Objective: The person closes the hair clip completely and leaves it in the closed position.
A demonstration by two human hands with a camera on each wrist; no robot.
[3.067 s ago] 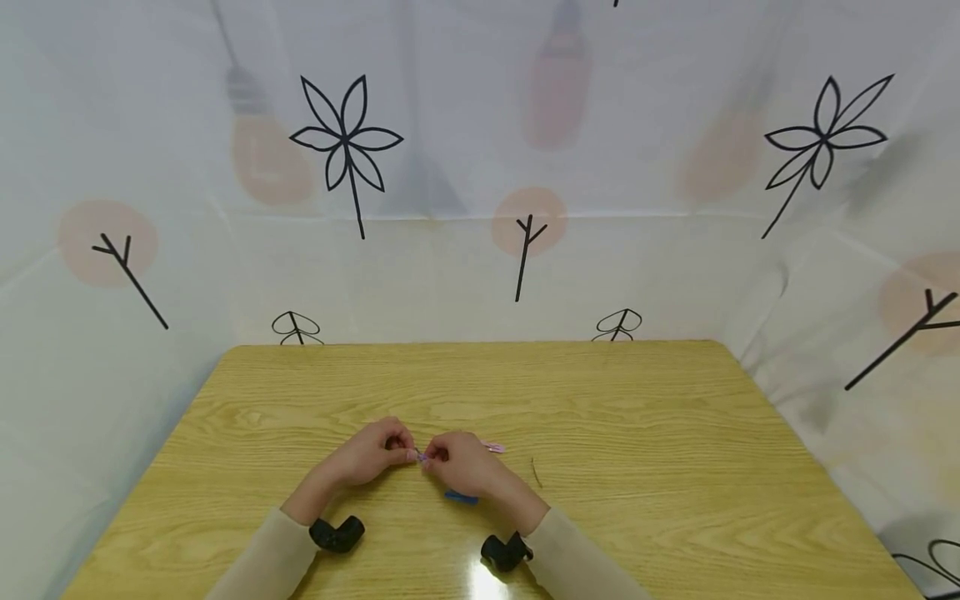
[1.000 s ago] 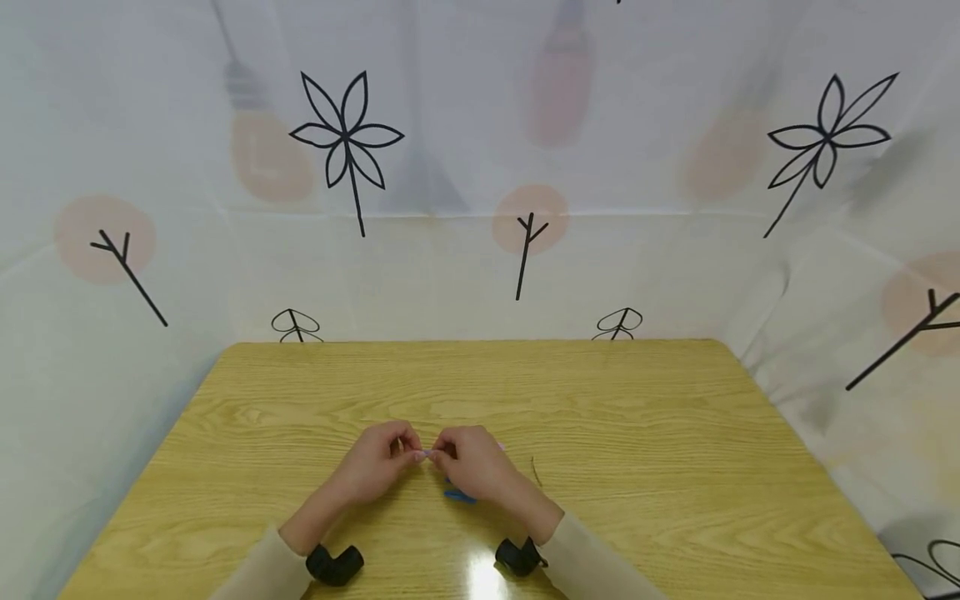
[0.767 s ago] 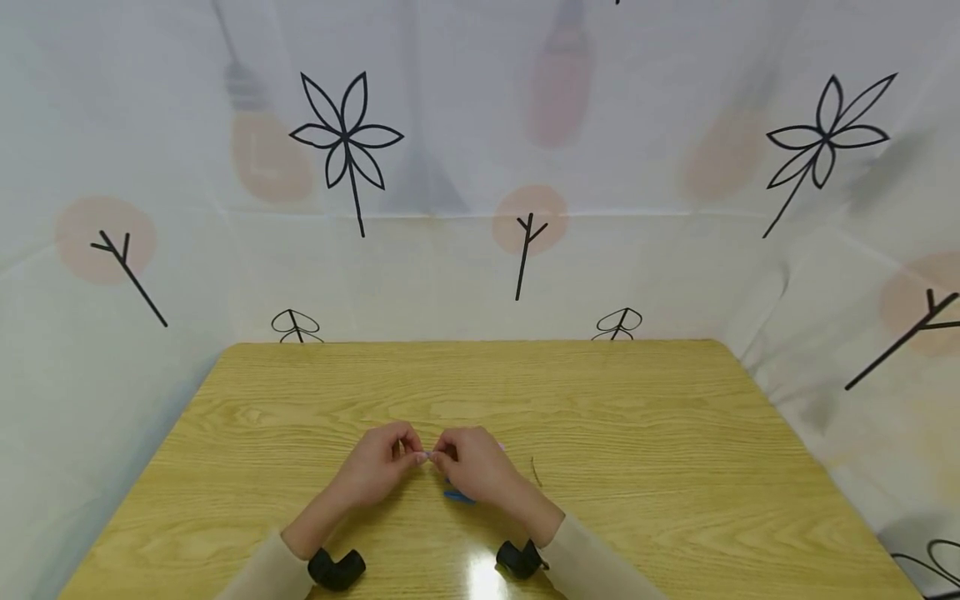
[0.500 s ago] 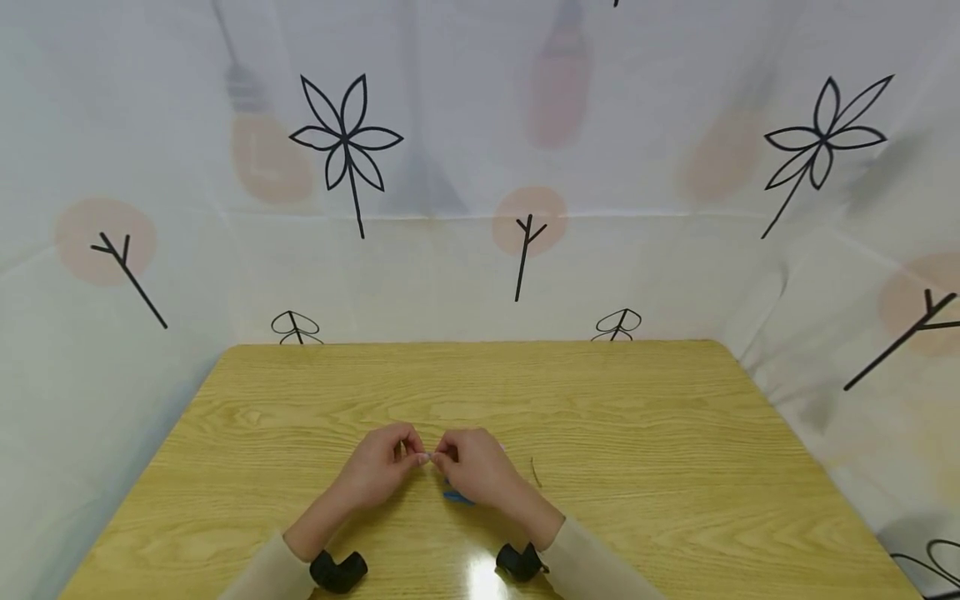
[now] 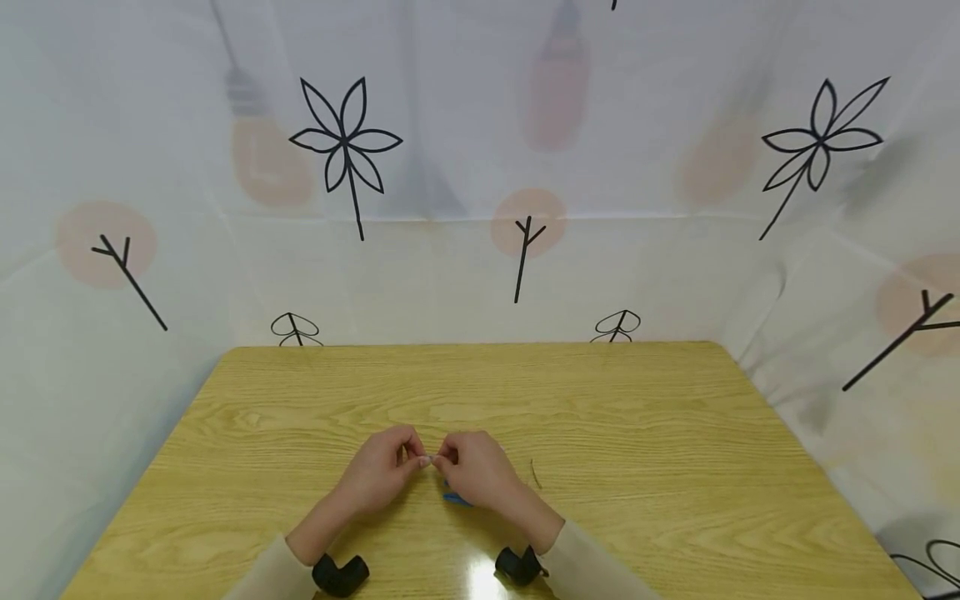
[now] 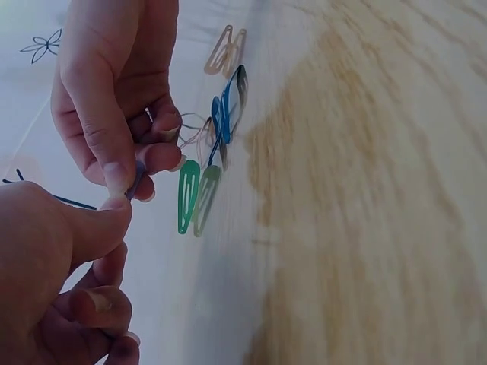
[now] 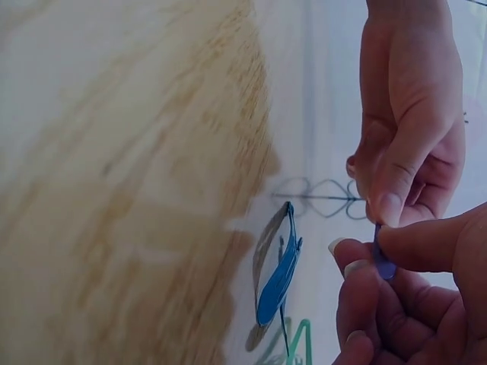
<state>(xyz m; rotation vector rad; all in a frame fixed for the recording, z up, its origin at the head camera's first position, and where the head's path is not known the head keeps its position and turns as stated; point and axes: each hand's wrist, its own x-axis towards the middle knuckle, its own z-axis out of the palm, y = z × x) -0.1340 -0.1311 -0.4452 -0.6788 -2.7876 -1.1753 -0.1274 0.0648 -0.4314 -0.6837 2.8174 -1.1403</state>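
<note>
A small purple hair clip (image 7: 383, 262) is held between both hands above the table. My right hand (image 5: 480, 471) pinches it between thumb and fingers. At its other end, the thumb and index finger of my left hand (image 5: 378, 471) pinch it, fingertips right against those of the right hand. In the head view the fingers hide most of it. On the table beyond the hands, the left wrist view has a blue hair clip (image 6: 221, 114), a green hair clip (image 6: 188, 196) and a tan hair clip (image 6: 220, 50). The right hand hides the green one in the head view.
The wooden table (image 5: 637, 417) is glossy and mirrors the clips. Patterned white cloth (image 5: 450, 275) hangs behind it and at both sides. Black wrist cameras (image 5: 341, 575) sit on both wrists, low over the table.
Both hands have shifted slightly right and keep their pinch on the purple hair clip. A pink clip that showed beyond the right hand is now hidden behind it.
</note>
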